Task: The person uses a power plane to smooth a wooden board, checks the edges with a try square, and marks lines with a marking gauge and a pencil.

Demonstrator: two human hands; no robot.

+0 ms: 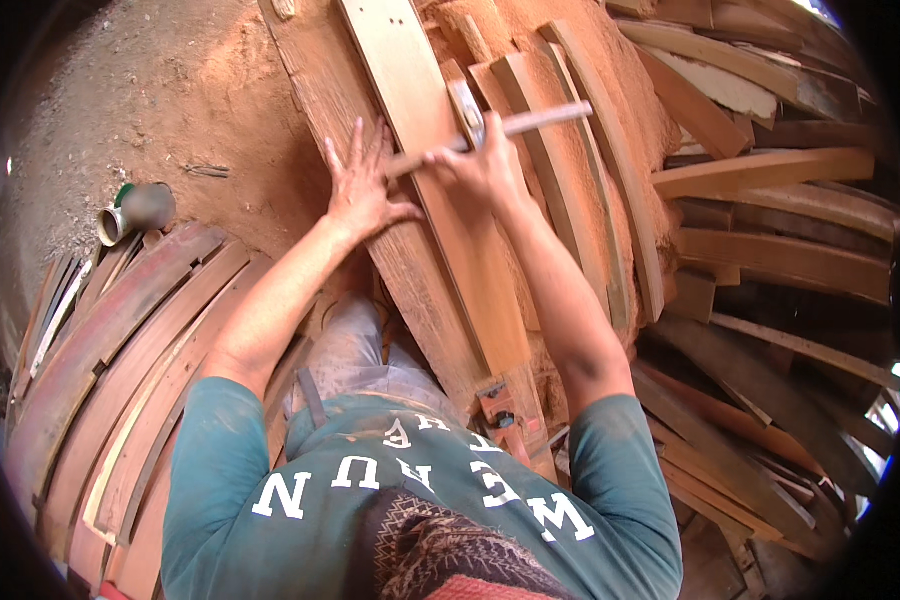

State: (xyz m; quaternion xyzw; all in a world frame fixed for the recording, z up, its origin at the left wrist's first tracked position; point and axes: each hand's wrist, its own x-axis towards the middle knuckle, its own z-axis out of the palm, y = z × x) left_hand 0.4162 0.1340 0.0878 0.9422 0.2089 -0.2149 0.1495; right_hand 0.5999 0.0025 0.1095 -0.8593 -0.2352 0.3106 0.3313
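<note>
A smooth pale board lies lengthwise on a wider, rough plank in front of me. Across the board runs a metal combination square, its long blade tilted up to the right and its head at the board's right edge. My right hand is closed around the square near the head, with thumb and fingers along the blade. My left hand rests with fingers spread at the board's left edge, over the rough plank. Its fingers are close to the blade's left end; whether they touch it, I cannot tell.
Several planks lie in sawdust just right of the board. Piled timber fills the far right, and stacked boards the lower left. A reddish-brown tool with a dark knob sits near my waist. A cylindrical object is at left.
</note>
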